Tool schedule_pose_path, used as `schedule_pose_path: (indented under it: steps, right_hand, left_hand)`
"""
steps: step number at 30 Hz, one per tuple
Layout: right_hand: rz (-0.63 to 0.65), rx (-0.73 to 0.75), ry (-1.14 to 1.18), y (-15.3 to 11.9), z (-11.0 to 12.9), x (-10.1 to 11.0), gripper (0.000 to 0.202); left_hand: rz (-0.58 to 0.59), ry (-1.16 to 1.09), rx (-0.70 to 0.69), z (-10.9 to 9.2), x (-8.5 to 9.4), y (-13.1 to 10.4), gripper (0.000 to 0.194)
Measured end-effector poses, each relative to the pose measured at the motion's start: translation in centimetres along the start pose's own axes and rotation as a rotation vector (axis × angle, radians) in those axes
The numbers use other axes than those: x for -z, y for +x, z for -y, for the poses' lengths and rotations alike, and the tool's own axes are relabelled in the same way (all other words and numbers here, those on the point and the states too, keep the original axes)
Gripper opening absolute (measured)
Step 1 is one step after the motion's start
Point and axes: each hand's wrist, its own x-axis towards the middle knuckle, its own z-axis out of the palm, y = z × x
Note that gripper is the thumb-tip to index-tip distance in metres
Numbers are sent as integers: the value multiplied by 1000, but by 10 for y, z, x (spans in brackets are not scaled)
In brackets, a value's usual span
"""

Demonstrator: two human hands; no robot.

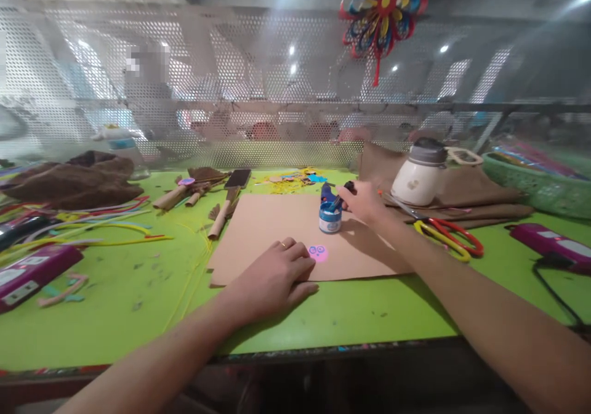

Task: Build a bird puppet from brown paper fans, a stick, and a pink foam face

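A small blue paint jar (pixel 330 218) stands on a brown cardboard sheet (pixel 268 217). My right hand (pixel 362 201) is closed on a thin brush (pixel 335 203), whose lower end is inside the jar's mouth. In front of the jar lies a pink paper piece (pixel 318 254) with two blue rings drawn on it like eyes. My left hand (pixel 277 275) rests on the cardboard's front part, palm down with fingers slightly bent, fingertips at the left edge of the pink piece. Behind the jar is a dark blue object (pixel 327 191), partly hidden.
Scissors (pixel 455 238) and a white jug (pixel 418 174) are right of the cardboard. Purple power strips (pixel 554 244) lie at both sides. Paper rolls (pixel 221 217), a phone (pixel 238 178) and yellow scraps (pixel 290 183) lie behind left. A green basket (pixel 530 186) stands far right.
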Motion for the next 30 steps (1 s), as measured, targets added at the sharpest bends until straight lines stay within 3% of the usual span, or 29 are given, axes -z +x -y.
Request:
schedule_pose_path:
  steps: [6, 11, 18, 20, 24, 30]
  right_hand:
    - [16, 46, -52, -1, 10, 3, 30]
    - [-182, 80, 11, -5, 28, 22, 32]
    - [-362, -28, 398, -10, 25, 47, 32]
    - [-337, -64, 488, -16, 26, 48, 31]
    - [-150, -137, 635, -40, 30, 40, 27]
    - [18, -109, 599, -63, 29, 26, 30]
  left_hand:
    - [18, 0, 10, 0, -1, 1, 24]
    - [45, 14, 11, -1, 1, 2, 24]
    - [42, -1, 0, -2, 2, 2, 23]
    - [40, -8, -1, -1, 2, 3, 24]
    - [30, -16, -1, 0, 0, 3, 27]
    - [36, -34, 8, 2, 1, 5, 31]
